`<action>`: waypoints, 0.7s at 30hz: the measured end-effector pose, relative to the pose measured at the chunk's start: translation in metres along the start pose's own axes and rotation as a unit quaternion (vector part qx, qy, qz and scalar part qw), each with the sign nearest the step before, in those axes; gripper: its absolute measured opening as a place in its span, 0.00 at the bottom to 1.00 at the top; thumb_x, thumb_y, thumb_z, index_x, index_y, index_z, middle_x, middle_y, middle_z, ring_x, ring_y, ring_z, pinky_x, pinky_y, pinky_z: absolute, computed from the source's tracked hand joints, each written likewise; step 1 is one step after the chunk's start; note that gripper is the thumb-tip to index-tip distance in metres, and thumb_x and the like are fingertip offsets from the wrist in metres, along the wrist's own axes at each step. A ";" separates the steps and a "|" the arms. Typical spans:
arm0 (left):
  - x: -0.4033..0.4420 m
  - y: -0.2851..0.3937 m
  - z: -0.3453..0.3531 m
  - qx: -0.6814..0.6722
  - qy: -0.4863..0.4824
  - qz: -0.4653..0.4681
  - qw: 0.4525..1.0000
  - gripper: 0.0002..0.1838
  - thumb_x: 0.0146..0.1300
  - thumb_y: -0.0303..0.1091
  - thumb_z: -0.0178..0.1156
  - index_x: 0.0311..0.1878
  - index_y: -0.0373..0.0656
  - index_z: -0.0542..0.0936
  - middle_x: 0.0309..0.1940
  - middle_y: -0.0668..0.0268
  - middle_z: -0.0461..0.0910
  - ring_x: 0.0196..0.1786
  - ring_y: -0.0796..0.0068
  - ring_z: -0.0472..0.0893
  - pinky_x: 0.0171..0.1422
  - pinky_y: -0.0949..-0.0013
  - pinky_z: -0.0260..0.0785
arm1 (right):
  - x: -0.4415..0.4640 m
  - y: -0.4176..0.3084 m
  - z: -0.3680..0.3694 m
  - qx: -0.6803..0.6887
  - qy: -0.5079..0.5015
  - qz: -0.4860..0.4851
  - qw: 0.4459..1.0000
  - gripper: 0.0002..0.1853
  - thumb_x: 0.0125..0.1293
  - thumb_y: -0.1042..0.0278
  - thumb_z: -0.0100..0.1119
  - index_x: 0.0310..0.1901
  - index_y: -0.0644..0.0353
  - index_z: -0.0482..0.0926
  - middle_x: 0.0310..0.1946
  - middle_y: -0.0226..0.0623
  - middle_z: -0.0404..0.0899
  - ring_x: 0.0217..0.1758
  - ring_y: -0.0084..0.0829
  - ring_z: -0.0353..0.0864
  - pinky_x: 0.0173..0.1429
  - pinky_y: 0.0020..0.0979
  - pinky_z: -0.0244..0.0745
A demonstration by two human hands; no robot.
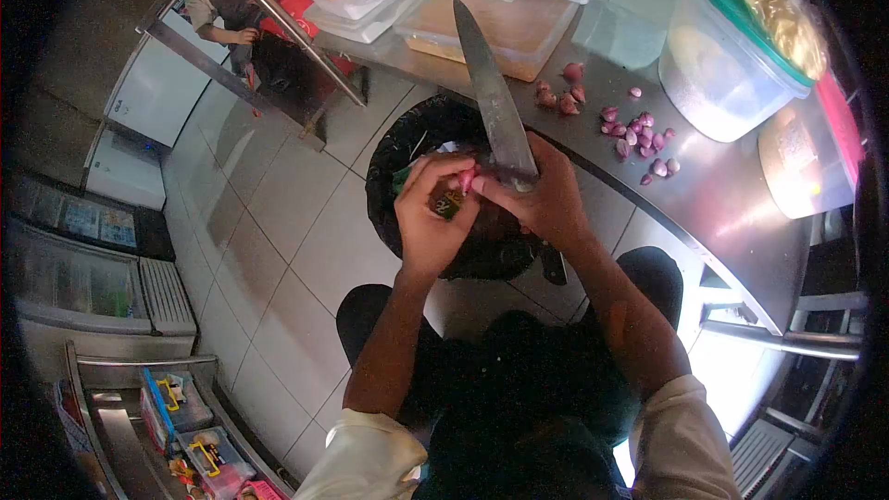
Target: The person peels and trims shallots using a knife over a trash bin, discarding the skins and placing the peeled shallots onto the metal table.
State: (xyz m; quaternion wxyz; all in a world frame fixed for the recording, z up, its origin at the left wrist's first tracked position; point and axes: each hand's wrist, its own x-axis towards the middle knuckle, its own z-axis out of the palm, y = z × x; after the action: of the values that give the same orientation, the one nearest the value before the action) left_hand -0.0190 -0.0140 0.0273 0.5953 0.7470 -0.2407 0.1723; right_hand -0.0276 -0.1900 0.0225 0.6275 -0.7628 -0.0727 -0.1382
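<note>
Above a black-lined bin, my left hand pinches a small pink shallot. My right hand is closed round a large knife, its broad blade pointing up and away; the thumb of that hand meets the shallot. On the steel table, peeled shallots lie scattered beside a small group of reddish-brown unpeeled ones. Part of the bin's contents is hidden under my hands.
The steel table carries lidded plastic boxes and a round tub with a green lid. A co-worker is at the upper left, behind a metal rail. Crates of goods stand lower left.
</note>
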 end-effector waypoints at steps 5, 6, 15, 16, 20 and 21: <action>-0.004 -0.007 0.001 0.047 -0.026 0.022 0.998 0.17 0.61 0.11 0.64 0.51 0.37 0.83 0.51 0.62 0.82 0.52 0.73 0.85 0.60 0.71 0.79 | 0.000 -0.006 -0.003 0.016 -0.009 0.006 1.000 0.25 0.55 0.58 0.82 0.48 0.62 0.82 0.40 0.42 0.88 0.46 0.35 0.88 0.52 0.37 0.80; -0.004 -0.006 0.001 -0.012 -0.018 -0.008 1.000 0.16 0.61 0.11 0.65 0.51 0.36 0.83 0.50 0.62 0.82 0.53 0.72 0.85 0.61 0.71 0.79 | 0.000 -0.008 -0.004 -0.014 -0.005 0.015 1.000 0.25 0.55 0.59 0.82 0.49 0.62 0.82 0.41 0.42 0.88 0.46 0.35 0.88 0.52 0.37 0.80; -0.003 -0.017 -0.008 -0.197 -0.032 -0.119 0.973 0.16 0.66 0.14 0.62 0.56 0.33 0.81 0.48 0.60 0.83 0.51 0.72 0.86 0.61 0.67 0.81 | 0.004 -0.004 -0.005 0.059 -0.028 0.049 0.997 0.23 0.62 0.65 0.75 0.54 0.64 0.78 0.33 0.33 0.84 0.18 0.20 0.76 0.16 0.24 0.67; -0.002 -0.016 -0.010 -0.258 -0.030 -0.170 0.951 0.14 0.69 0.16 0.61 0.57 0.34 0.80 0.49 0.60 0.83 0.50 0.72 0.86 0.60 0.67 0.82 | 0.004 -0.004 -0.005 0.059 -0.028 0.048 0.997 0.23 0.62 0.65 0.75 0.54 0.64 0.78 0.33 0.33 0.84 0.18 0.20 0.76 0.16 0.24 0.67; -0.004 -0.023 -0.017 -0.305 -0.069 -0.307 0.899 0.12 0.74 0.23 0.57 0.57 0.36 0.81 0.50 0.60 0.84 0.48 0.74 0.86 0.56 0.67 0.82 | 0.003 -0.002 -0.003 0.064 -0.023 0.053 0.996 0.24 0.62 0.63 0.76 0.55 0.64 0.78 0.32 0.33 0.83 0.17 0.19 0.74 0.16 0.25 0.67; -0.005 -0.022 -0.014 -0.335 -0.064 -0.338 0.877 0.12 0.75 0.25 0.58 0.58 0.38 0.81 0.50 0.61 0.84 0.47 0.74 0.85 0.55 0.67 0.82 | 0.003 -0.002 -0.002 0.053 -0.020 0.036 0.998 0.24 0.62 0.62 0.76 0.55 0.64 0.78 0.31 0.32 0.83 0.18 0.18 0.74 0.16 0.25 0.67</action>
State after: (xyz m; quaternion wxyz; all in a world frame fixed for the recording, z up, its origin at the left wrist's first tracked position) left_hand -0.0105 0.0040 0.0100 0.8154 0.5478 -0.0544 -0.1790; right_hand -0.0262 -0.1920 0.0258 0.6699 -0.7333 -0.0652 -0.0960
